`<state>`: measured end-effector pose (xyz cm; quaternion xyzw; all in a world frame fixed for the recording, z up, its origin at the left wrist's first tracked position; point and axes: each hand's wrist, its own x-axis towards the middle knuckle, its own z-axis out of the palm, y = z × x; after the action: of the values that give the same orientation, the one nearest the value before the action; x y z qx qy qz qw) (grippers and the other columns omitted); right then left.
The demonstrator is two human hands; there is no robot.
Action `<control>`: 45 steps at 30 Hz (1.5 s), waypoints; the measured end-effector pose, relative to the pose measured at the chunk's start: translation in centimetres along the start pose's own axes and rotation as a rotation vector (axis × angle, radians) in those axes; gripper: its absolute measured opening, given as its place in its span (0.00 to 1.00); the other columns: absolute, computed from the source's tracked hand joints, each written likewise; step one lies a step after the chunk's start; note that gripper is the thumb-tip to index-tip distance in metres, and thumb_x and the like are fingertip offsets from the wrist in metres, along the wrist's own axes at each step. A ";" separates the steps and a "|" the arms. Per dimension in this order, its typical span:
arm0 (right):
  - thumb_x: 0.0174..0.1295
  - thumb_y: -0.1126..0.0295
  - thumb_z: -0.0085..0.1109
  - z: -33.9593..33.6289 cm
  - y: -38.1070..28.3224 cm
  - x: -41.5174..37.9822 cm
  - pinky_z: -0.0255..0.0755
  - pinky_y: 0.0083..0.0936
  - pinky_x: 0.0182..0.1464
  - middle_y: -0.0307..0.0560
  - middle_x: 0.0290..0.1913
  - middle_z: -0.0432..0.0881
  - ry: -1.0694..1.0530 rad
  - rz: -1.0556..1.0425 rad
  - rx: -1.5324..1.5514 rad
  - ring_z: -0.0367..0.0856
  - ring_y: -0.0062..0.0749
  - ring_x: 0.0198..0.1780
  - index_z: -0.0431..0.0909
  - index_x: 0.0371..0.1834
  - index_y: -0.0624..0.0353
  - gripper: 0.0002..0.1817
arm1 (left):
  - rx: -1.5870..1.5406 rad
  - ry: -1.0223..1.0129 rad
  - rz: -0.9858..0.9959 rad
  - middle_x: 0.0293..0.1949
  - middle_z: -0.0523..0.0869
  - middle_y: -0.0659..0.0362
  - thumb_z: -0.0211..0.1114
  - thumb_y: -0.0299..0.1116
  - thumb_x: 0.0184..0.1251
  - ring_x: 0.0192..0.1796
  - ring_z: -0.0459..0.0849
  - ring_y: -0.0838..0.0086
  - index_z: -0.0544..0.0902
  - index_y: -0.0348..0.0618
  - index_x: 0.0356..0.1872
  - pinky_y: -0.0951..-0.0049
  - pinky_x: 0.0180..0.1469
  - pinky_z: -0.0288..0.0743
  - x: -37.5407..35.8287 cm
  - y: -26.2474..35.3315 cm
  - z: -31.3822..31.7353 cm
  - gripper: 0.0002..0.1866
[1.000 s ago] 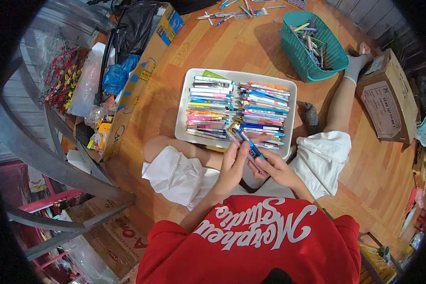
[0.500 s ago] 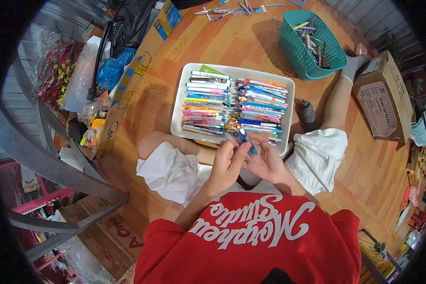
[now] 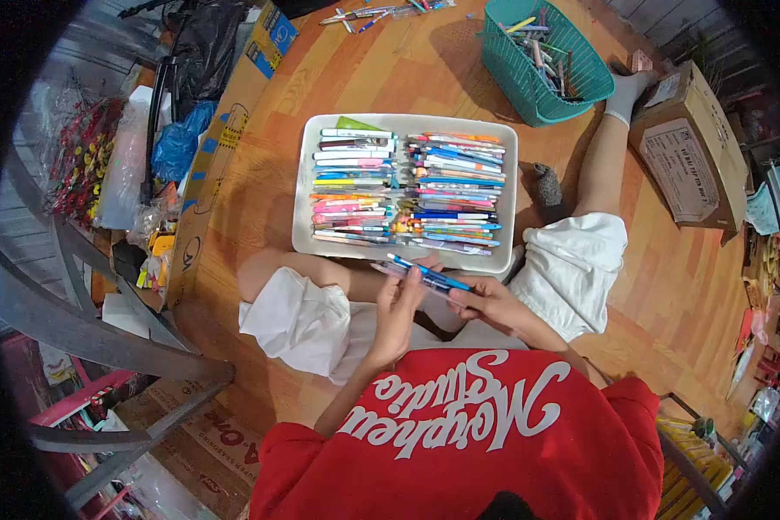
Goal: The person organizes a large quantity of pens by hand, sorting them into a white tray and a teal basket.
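Note:
Several blue and clear pens (image 3: 432, 277) lie lengthwise between my two hands, just below the tray. My left hand (image 3: 398, 305) is closed around their left end, with the thumb on top. At their right end, my right hand (image 3: 491, 306) pinches them between thumb and fingers. A white tray (image 3: 300, 186) sits on the floor in front of me, with pens in two side-by-side columns (image 3: 353, 185) (image 3: 456, 191) and a green item (image 3: 355, 124) at its top left. My fingers hide part of the held pens.
A teal basket (image 3: 542, 108) of pens stands at the upper right. Loose pens (image 3: 373, 15) lie on the floor at the top. A cardboard box (image 3: 689, 160) is at the right, beside my foot. Another open box (image 3: 201, 204) and a dark metal frame (image 3: 113, 338) are on the left.
The held pens have turned from steeply slanted to nearly level. My hands have moved slightly apart and lower, and the view has shifted so the tray appears farther left.

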<state>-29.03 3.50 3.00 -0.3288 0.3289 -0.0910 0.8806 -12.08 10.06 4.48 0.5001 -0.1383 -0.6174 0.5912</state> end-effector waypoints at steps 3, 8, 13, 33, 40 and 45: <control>0.68 0.60 0.52 -1.7 0.4 -0.5 0.55 0.13 0.23 0.30 0.25 0.69 0.093 0.011 -0.089 0.62 0.12 0.23 0.75 0.43 0.60 0.13 | -0.105 -0.013 -0.132 0.58 0.77 0.54 0.52 0.40 0.74 0.60 0.75 0.71 0.72 0.39 0.57 0.67 0.60 0.67 1.0 -1.8 0.1 0.18; 0.69 0.61 0.51 -5.3 -1.4 0.0 0.52 0.13 0.22 0.29 0.23 0.65 0.126 -0.002 -0.247 0.59 0.12 0.20 0.74 0.38 0.61 0.13 | -0.222 -0.093 -0.197 0.60 0.75 0.55 0.54 0.41 0.72 0.57 0.75 0.73 0.72 0.38 0.57 0.67 0.63 0.65 4.3 -3.3 1.3 0.20; 0.69 0.61 0.52 -8.1 -4.7 1.0 0.53 0.14 0.22 0.29 0.22 0.66 0.114 -0.054 -0.393 0.59 0.12 0.21 0.74 0.36 0.61 0.13 | -0.299 -0.084 -0.304 0.59 0.73 0.49 0.54 0.40 0.72 0.62 0.73 0.66 0.69 0.33 0.58 0.66 0.67 0.63 5.9 -4.7 0.9 0.22; 0.57 0.70 0.59 -7.2 -4.6 0.6 0.72 0.39 0.41 0.63 0.37 0.78 0.374 -0.222 -1.248 0.79 0.54 0.40 0.76 0.44 0.67 0.15 | 1.485 -0.341 0.697 0.72 0.54 0.54 0.53 0.33 0.70 0.73 0.52 0.56 0.65 0.45 0.66 0.51 0.71 0.49 7.8 -2.1 0.1 0.24; 0.52 0.75 0.60 -7.1 -4.8 -0.4 0.69 0.41 0.49 0.56 0.47 0.77 0.512 -0.488 -1.406 0.76 0.52 0.47 0.77 0.47 0.64 0.17 | 1.726 -0.505 0.649 0.74 0.49 0.55 0.47 0.43 0.72 0.75 0.44 0.58 0.58 0.47 0.71 0.50 0.73 0.39 8.6 -3.6 -0.1 0.28; 0.51 0.73 0.60 -6.4 -2.7 1.2 0.65 0.39 0.49 0.45 0.47 0.76 0.644 -0.544 -1.702 0.72 0.40 0.50 0.79 0.46 0.58 0.16 | 1.726 -0.414 0.689 0.73 0.53 0.56 0.48 0.42 0.72 0.74 0.48 0.57 0.61 0.45 0.69 0.49 0.72 0.41 8.7 -3.9 0.6 0.27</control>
<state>-32.08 -2.34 0.42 -0.8845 0.4241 -0.1093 0.1609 -13.13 3.26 -2.18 0.5765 -0.7883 -0.1704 0.1312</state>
